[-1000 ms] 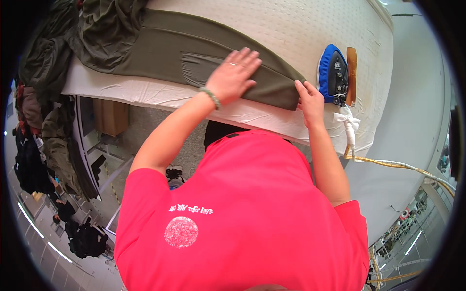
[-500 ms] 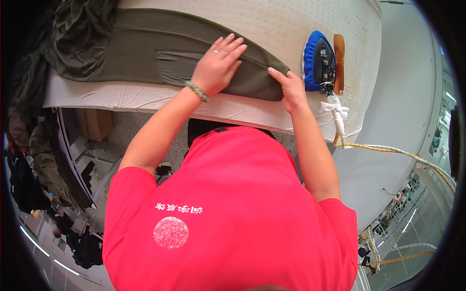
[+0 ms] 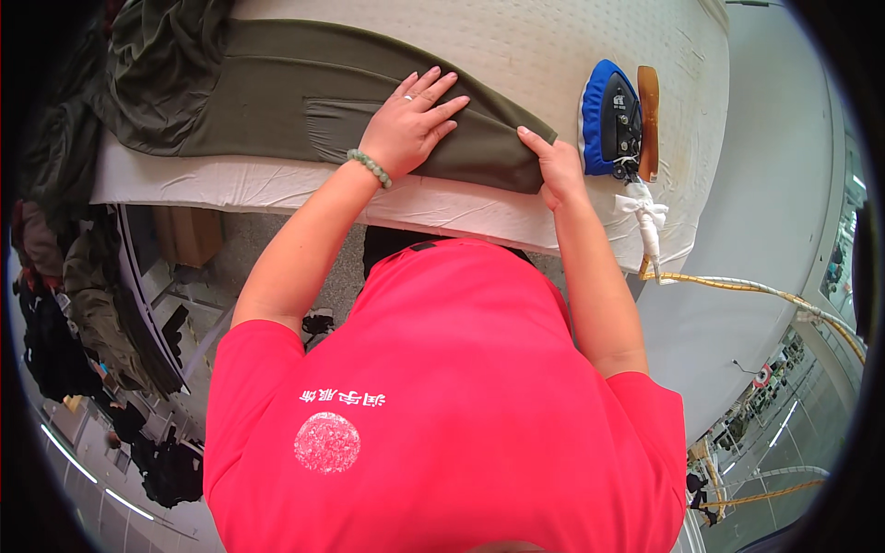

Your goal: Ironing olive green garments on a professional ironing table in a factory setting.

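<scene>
Left hand (image 3: 406,129) lies flat on the olive garment (image 3: 267,106), fingers slightly spread, gripping nothing, a ring on one finger and a beaded bracelet (image 3: 369,168) at the wrist. Over to the right hand (image 3: 560,170): thumb on top, pinching the garment's narrow end! The cloth stretches along the near edge of the white padded table (image 3: 230,180), bunching at far left. Just beyond the right hand, a blue-covered iron (image 3: 597,115) with its wooden handle (image 3: 648,124).
</scene>
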A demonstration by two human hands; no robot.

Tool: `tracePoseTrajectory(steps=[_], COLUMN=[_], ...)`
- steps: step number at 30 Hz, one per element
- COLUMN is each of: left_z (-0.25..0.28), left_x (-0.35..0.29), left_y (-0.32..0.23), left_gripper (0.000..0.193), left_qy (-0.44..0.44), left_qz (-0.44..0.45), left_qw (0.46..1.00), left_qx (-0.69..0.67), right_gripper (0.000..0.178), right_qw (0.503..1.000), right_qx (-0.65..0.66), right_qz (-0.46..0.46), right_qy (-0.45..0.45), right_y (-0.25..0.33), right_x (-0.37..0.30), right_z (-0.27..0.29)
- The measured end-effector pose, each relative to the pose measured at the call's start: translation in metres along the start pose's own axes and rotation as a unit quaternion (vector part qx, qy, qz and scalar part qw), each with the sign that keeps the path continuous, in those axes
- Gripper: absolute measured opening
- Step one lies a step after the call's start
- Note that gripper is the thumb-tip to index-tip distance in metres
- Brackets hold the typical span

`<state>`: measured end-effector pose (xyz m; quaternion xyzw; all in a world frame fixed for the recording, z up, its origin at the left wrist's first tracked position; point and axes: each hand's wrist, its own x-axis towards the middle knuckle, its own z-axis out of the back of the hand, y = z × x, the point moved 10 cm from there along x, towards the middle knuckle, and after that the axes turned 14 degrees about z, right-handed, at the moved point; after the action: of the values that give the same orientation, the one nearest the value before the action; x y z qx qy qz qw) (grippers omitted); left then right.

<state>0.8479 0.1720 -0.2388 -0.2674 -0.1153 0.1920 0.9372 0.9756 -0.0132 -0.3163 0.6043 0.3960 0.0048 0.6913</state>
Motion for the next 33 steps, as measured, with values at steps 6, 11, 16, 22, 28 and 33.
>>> tracePoseTrajectory(steps=[6,11,16,22,28,33], left_z=[-0.053,-0.080,-0.092,-0.022,0.069,0.009], left_x=[-0.001,0.012,0.014,0.000,-0.011,-0.011], left_y=[-0.049,-0.085,-0.097,-0.007,0.147,0.028], left_gripper=[0.057,0.065,0.068,0.077,0.075,0.080], left_qy=[0.050,0.038,0.020,0.081,-0.107,-0.018], left_qz=[-0.030,-0.009,-0.039,-0.032,0.162,0.085], left_qw=[0.991,0.995,0.976,0.990,0.954,0.990], left_qx=[0.122,0.090,0.213,0.114,0.229,0.112], right_gripper=[0.029,0.043,0.063,0.082,0.081,0.072], right_qw=[0.990,0.791,0.733,0.627,0.617,0.583], right_qx=[-0.127,-0.551,-0.424,-0.566,-0.593,-0.597], right_qz=[0.055,0.263,0.516,0.518,0.500,0.546], right_qy=[-0.015,0.043,0.132,0.139,0.137,0.071], right_y=[0.016,0.091,0.101,0.043,0.045,0.125], right_x=[0.001,-0.033,-0.065,-0.050,-0.056,-0.058], right_z=[0.001,-0.012,-0.085,-0.066,-0.062,-0.030])
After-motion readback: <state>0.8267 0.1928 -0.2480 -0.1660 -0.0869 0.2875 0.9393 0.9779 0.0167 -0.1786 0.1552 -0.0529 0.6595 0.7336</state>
